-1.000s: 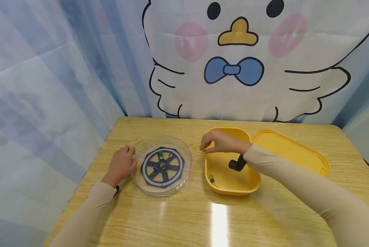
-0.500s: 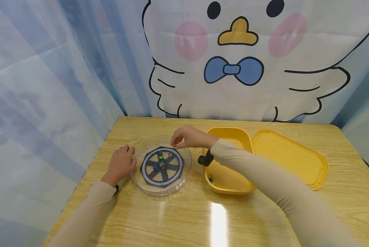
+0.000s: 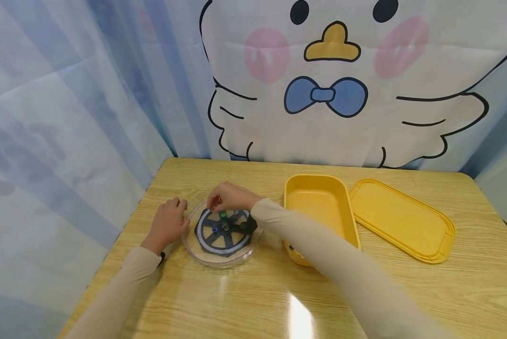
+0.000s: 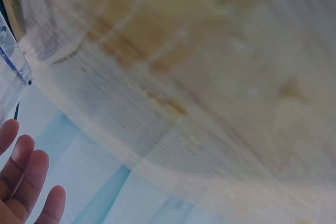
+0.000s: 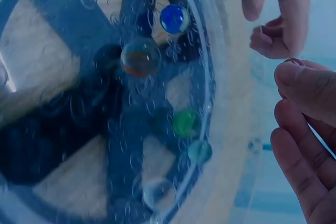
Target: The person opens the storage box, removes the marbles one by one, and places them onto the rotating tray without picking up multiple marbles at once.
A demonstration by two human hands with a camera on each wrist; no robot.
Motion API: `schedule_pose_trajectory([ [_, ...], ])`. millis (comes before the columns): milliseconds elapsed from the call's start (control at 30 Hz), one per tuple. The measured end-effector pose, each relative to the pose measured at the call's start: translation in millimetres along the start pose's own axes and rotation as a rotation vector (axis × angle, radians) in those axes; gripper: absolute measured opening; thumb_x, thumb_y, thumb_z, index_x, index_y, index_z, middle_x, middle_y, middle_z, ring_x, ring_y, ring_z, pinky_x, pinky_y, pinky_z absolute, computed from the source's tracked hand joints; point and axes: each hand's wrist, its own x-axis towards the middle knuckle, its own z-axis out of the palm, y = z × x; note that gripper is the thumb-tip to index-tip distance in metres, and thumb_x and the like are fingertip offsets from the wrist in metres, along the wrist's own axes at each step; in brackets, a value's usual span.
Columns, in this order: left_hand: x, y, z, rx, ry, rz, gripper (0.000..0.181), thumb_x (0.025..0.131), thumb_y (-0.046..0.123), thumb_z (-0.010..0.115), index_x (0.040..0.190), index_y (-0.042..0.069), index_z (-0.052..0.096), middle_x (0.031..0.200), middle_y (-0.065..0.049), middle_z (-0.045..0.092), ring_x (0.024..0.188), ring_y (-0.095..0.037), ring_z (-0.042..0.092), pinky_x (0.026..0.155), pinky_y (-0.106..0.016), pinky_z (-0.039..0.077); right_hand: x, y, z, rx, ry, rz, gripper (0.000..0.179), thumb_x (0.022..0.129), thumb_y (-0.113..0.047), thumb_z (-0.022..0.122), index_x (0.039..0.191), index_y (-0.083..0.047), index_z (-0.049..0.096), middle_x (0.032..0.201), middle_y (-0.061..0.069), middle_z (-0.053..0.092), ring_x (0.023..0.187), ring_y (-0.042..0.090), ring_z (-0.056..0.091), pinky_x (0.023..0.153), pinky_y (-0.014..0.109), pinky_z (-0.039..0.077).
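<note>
In the head view my right hand is over the far side of a round clear dish, pinching a small reddish marble between thumb and finger. The fingers hide most of that marble. Under the dish's clear surface shows a dark spoked wheel shape. Several glass marbles lie in the dish: a blue marble, a larger clear one with orange, a green marble, a pale teal marble and a colourless one. Beside the dish's left rim rests my left hand, fingers loosely bent, holding nothing.
Right of the dish stands a yellow box, partly covered by my right sleeve, with a blue marble visible at its near left. Its yellow lid lies farther right on the wooden table. A printed curtain hangs behind.
My right hand has carried the pinched marble left, from above the yellow box to over the dish's far side. The left hand stays beside the dish.
</note>
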Motion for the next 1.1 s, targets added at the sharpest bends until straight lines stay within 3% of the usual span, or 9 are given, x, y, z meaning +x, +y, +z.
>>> schedule_pose_trajectory([
  [300, 0.3, -0.2, -1.3, 0.01, -0.009, -0.002, 0.009, 0.083, 0.007, 0.056, 0.09, 0.003, 0.052, 0.082, -0.013, 0.049, 0.07, -0.029, 0.048, 0.068, -0.046, 0.043, 19.8, -2.8, 22.1, -0.029, -0.083, -0.02, 0.012, 0.081, -0.002, 0.068, 0.092, -0.002, 0.073, 0.093, 0.007, 0.072, 0.082, 0.013, 0.066, 0.071, 0.015, 0.049],
  [567, -0.4, -1.6, 1.6, 0.022, 0.029, 0.012, 0.009, 0.081, 0.006, 0.057, 0.088, 0.003, 0.052, 0.08, -0.013, 0.048, 0.067, -0.028, 0.047, 0.066, -0.046, 0.044, 28.3, 3.0, 36.6, -0.029, -0.101, -0.048, 0.012, 0.079, 0.003, 0.069, 0.09, 0.0, 0.073, 0.092, 0.01, 0.073, 0.082, 0.015, 0.068, 0.07, 0.012, 0.049],
  [1100, -0.1, 0.1, 0.3, 0.017, 0.013, -0.004, 0.01, 0.08, 0.006, 0.058, 0.088, 0.003, 0.053, 0.08, -0.013, 0.049, 0.066, -0.028, 0.047, 0.065, -0.046, 0.043, 28.3, -4.2, 41.3, -0.086, -0.144, 0.009, 0.012, 0.08, 0.001, 0.068, 0.089, -0.004, 0.075, 0.091, 0.006, 0.073, 0.077, 0.01, 0.066, 0.066, 0.013, 0.048],
])
